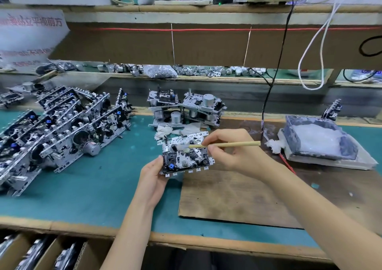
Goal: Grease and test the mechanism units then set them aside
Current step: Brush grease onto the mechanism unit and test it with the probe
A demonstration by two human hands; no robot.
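A metal mechanism unit with black parts and a blue button is held over the green mat at centre. My left hand grips its lower left corner. My right hand pinches a wooden-handled brush, whose white greasy tip touches the top of the unit. Several more units lean in rows at the left. A small stack of units stands behind the held one.
A tray of white grease sits at the right on a plastic-wrapped base. A brown board lies under my right forearm. White rags lie behind the unit. A black cable hangs down. Cardboard boxes with units stand below the bench edge.
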